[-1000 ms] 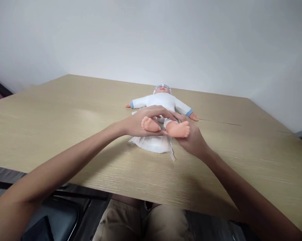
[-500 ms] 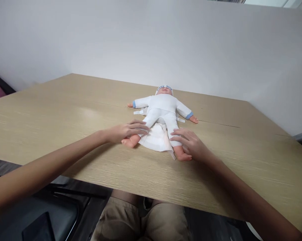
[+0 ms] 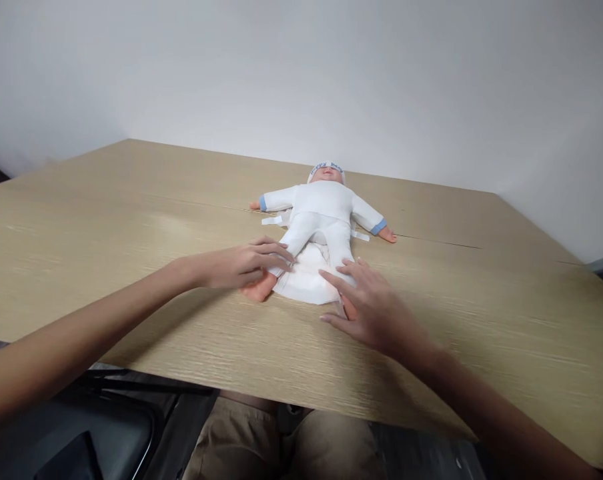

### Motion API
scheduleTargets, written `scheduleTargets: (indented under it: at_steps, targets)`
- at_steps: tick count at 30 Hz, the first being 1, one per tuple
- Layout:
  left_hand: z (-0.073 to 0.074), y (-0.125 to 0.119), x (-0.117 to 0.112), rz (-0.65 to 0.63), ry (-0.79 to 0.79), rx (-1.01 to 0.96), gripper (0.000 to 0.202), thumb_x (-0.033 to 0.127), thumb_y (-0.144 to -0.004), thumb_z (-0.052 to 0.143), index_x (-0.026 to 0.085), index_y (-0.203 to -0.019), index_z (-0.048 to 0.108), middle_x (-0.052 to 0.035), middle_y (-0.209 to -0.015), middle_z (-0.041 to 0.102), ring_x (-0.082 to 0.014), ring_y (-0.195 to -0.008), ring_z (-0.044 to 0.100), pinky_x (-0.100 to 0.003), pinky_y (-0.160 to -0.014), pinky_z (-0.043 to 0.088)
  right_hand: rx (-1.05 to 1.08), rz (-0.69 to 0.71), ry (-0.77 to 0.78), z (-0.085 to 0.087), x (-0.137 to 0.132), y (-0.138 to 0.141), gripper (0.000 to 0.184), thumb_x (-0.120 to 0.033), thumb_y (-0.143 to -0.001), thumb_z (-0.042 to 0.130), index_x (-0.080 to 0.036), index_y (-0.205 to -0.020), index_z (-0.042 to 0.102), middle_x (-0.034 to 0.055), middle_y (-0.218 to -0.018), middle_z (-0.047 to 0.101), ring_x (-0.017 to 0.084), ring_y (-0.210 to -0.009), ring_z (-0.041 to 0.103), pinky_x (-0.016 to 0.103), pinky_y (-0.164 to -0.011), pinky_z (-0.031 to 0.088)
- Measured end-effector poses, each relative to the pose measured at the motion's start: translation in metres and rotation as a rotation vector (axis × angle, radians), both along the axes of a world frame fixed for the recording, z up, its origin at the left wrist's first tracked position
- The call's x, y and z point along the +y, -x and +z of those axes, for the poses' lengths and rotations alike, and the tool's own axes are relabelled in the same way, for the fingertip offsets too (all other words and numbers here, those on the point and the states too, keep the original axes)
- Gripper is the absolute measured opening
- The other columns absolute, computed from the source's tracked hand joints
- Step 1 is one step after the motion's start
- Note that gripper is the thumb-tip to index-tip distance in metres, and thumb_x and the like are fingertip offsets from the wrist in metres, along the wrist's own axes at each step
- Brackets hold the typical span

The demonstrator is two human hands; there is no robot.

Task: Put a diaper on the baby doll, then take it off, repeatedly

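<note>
A baby doll (image 3: 322,208) in a white suit with blue cuffs and a cap lies on its back on the wooden table (image 3: 131,220), head away from me, legs spread flat. An open white diaper (image 3: 306,280) lies under its hips and between its legs. My left hand (image 3: 246,263) rests on the doll's lower left-side leg, fingers loosely curled over it, above the bare foot. My right hand (image 3: 369,303) hovers over the other foot with fingers stretched out, covering it and touching the diaper's edge.
A white wall stands behind the table. A seam runs across the tabletop (image 3: 441,243) behind the doll. My knees in tan trousers (image 3: 281,440) show under the near edge, and a dark chair seat (image 3: 96,433) sits at the lower left.
The doll's legs, held raised a second ago, were lowered flat onto the diaper. My right hand has since lifted off the leg and spread open over the foot.
</note>
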State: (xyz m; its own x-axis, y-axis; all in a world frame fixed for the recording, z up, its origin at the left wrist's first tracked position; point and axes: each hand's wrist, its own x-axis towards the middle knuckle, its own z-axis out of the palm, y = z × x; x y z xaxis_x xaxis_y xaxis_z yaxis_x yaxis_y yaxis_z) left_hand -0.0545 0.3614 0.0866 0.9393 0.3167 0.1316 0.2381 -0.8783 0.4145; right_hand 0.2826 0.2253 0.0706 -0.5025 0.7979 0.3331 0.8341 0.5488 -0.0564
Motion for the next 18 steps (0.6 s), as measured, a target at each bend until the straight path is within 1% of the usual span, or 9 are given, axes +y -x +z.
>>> scheduleTargets:
  at_steps: [2,3,5,6,8,12,15,17,18]
  targets:
    - [0.003,-0.006,-0.009,0.065,-0.006,0.015,0.044,0.031,-0.109,0.057,0.031,-0.152,0.066,-0.0072,-0.162,0.063,-0.0346,-0.150,0.051,-0.054,-0.125,0.049,-0.047,-0.057,-0.045,-0.009,-0.003,0.010,0.056,-0.040,-0.104,0.075,-0.020,-0.156,0.067,0.0212,-0.144,0.070,0.041,-0.146,0.061,0.060,-0.124,0.053]
    - [0.003,-0.010,-0.014,0.103,-0.018,0.014,0.044,0.043,-0.108,0.063,0.029,-0.149,0.066,-0.0085,-0.159,0.064,-0.0362,-0.146,0.053,-0.054,-0.122,0.050,-0.050,-0.091,-0.062,-0.013,-0.002,0.012,0.046,-0.030,-0.105,0.071,-0.020,-0.151,0.071,0.0209,-0.141,0.071,0.039,-0.142,0.064,0.057,-0.120,0.056]
    - [0.000,-0.017,-0.023,0.172,-0.055,0.012,0.062,0.067,-0.099,0.074,0.026,-0.145,0.064,-0.0115,-0.156,0.064,-0.0393,-0.140,0.053,-0.055,-0.117,0.052,-0.004,-0.144,-0.084,-0.017,0.002,0.012,0.037,-0.017,-0.106,0.063,-0.021,-0.140,0.077,0.0188,-0.135,0.073,0.036,-0.134,0.069,0.051,-0.113,0.059]
    - [-0.003,-0.021,-0.027,0.197,-0.078,0.011,0.070,0.073,-0.094,0.077,0.025,-0.142,0.063,-0.0129,-0.154,0.064,-0.0406,-0.139,0.052,-0.057,-0.116,0.052,0.038,-0.154,-0.086,-0.017,0.005,0.010,0.035,-0.015,-0.107,0.060,-0.022,-0.136,0.078,0.0172,-0.131,0.074,0.034,-0.130,0.070,0.048,-0.110,0.060]
    - [-0.010,-0.028,-0.032,0.235,-0.126,0.001,0.066,0.071,-0.094,0.077,0.022,-0.135,0.062,-0.0144,-0.148,0.066,-0.0410,-0.136,0.052,-0.058,-0.115,0.051,0.127,-0.147,-0.075,-0.015,0.010,0.004,0.034,-0.015,-0.108,0.055,-0.022,-0.132,0.079,0.0142,-0.124,0.076,0.032,-0.125,0.072,0.044,-0.104,0.060]
    - [-0.015,-0.036,-0.030,0.352,-0.164,-0.102,0.022,0.039,-0.105,0.061,0.022,-0.118,0.065,-0.0116,-0.124,0.074,-0.0354,-0.123,0.059,-0.051,-0.105,0.053,0.258,-0.142,-0.045,-0.009,0.019,-0.005,0.030,-0.017,-0.108,0.052,-0.022,-0.121,0.078,0.0105,-0.111,0.077,0.029,-0.107,0.073,0.040,-0.090,0.057]
    - [-0.003,-0.041,-0.019,0.468,-0.097,-0.207,0.022,0.039,-0.109,0.053,0.022,-0.107,0.067,-0.0071,-0.101,0.075,-0.0292,-0.103,0.067,-0.042,-0.089,0.053,0.369,-0.155,-0.025,-0.002,0.031,-0.008,0.024,-0.017,-0.104,0.052,-0.023,-0.111,0.075,0.0073,-0.100,0.076,0.026,-0.092,0.071,0.038,-0.080,0.053]
    - [0.010,-0.047,-0.005,0.500,-0.042,-0.272,0.028,0.042,-0.111,0.051,0.022,-0.101,0.067,-0.0043,-0.093,0.074,-0.0244,-0.089,0.067,-0.039,-0.083,0.051,0.473,-0.154,-0.039,0.005,0.045,-0.010,0.020,-0.022,-0.106,0.053,-0.023,-0.106,0.073,0.0064,-0.099,0.075,0.025,-0.091,0.070,0.037,-0.081,0.052]
    - [0.016,-0.052,0.004,0.503,-0.029,-0.308,0.029,0.043,-0.111,0.050,0.022,-0.098,0.066,-0.0040,-0.094,0.074,-0.0232,-0.087,0.067,-0.038,-0.083,0.051,0.521,-0.156,-0.058,0.009,0.054,-0.010,0.020,-0.025,-0.108,0.053,-0.023,-0.105,0.073,0.0068,-0.102,0.075,0.025,-0.093,0.070,0.037,-0.084,0.053]
